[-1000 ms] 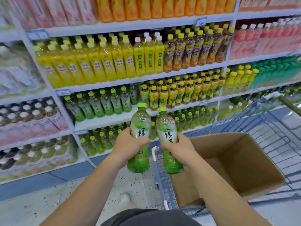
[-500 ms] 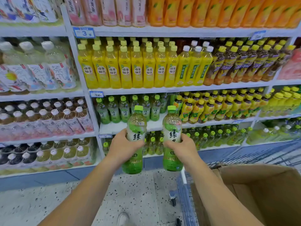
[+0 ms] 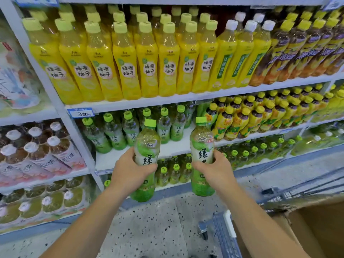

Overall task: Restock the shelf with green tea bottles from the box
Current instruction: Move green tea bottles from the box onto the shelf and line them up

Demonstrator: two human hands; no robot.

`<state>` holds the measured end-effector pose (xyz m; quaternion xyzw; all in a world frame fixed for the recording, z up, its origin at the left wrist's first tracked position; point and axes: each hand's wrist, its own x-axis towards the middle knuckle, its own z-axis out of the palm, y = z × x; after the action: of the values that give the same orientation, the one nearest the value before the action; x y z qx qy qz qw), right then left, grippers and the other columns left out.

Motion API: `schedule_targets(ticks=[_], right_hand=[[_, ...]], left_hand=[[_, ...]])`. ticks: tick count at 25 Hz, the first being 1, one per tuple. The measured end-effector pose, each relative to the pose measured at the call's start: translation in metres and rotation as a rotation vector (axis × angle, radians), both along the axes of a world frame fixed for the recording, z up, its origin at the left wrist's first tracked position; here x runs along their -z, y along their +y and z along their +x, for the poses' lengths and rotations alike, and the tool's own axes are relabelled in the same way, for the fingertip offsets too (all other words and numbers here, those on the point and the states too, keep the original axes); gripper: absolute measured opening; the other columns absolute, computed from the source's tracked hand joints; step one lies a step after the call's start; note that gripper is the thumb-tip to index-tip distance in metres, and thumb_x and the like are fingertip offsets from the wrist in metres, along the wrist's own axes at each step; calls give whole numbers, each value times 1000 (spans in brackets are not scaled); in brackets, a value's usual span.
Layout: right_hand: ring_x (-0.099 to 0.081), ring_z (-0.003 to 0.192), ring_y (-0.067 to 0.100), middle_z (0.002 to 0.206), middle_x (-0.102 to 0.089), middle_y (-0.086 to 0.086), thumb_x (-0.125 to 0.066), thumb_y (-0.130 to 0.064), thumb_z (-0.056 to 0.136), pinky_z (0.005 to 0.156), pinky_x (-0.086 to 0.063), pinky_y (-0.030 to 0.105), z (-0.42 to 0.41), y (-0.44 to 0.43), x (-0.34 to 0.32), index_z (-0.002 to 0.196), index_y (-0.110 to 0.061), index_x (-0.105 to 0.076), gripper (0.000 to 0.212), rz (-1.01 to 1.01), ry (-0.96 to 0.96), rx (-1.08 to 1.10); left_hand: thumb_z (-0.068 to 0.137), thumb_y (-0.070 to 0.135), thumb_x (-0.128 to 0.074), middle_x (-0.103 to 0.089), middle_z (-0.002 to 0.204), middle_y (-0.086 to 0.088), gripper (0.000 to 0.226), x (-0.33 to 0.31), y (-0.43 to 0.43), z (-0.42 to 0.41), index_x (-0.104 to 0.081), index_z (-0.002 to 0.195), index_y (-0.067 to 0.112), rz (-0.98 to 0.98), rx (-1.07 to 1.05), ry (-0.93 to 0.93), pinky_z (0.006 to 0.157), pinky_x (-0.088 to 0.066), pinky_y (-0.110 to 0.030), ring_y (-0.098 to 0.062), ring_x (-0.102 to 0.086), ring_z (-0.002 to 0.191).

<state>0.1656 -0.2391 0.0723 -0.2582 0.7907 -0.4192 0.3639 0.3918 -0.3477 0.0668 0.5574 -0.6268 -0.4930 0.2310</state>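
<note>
Standing in front of the drinks rack, a person holds two green tea bottles upright, one in each of the hands. The left hand (image 3: 128,174) is wrapped round the middle of the left bottle (image 3: 147,140), its fingers curled across the label. The right hand (image 3: 216,170) grasps the right bottle (image 3: 202,138) at about the same height. Both bottles have bright green caps and hang in the air just in front of the shelf (image 3: 176,148), a little apart from each other, and the white shelf board shows between them. At the back of that shelf, towards its left end, stands a row of green tea bottles (image 3: 113,131) with the same caps and labels. A price tag (image 3: 81,113) is clipped to the edge of the board above them, where yellow bottles (image 3: 128,62) stand packed side by side. Low on the right, the open cardboard box (image 3: 307,229) sits in a blue cart (image 3: 225,235), well below the raised bottles. Under the arms lies a speckled floor (image 3: 158,229).
</note>
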Motion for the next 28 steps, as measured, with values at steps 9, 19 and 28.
schedule_targets(ticks=[9, 19, 28], right_hand=[[-69, 80, 25, 94, -72, 4, -85, -35, 72, 68, -61, 49, -74, -89, 106, 101, -23, -60, 40, -9, 222, -53], [-65, 84, 7, 94, -68, -15, -87, -30, 73, 72, -50, 26, -110, -156, 152, 98, -35, -55, 41, -294, 358, -71], [-59, 110, 20, 119, -63, -1, -83, -39, 81, 90, -51, 36, -118, -151, 202, 121, -18, -56, 53, -165, 423, -144]], left_hand=[[62, 45, -93, -70, 81, 20, 53, 100, -57, -42, -55, 99, 44, -123, -116, -90, 50, -46, -20, 0, -67, 68], [68, 34, -93, -72, 98, 25, 49, 140, -92, -100, -63, 106, 37, -362, -154, 33, 75, -56, -29, 2, -68, 87], [71, 28, -92, -71, 104, 30, 55, 162, -96, -109, -63, 117, 38, -381, -165, 107, 80, -50, -18, 10, -66, 95]])
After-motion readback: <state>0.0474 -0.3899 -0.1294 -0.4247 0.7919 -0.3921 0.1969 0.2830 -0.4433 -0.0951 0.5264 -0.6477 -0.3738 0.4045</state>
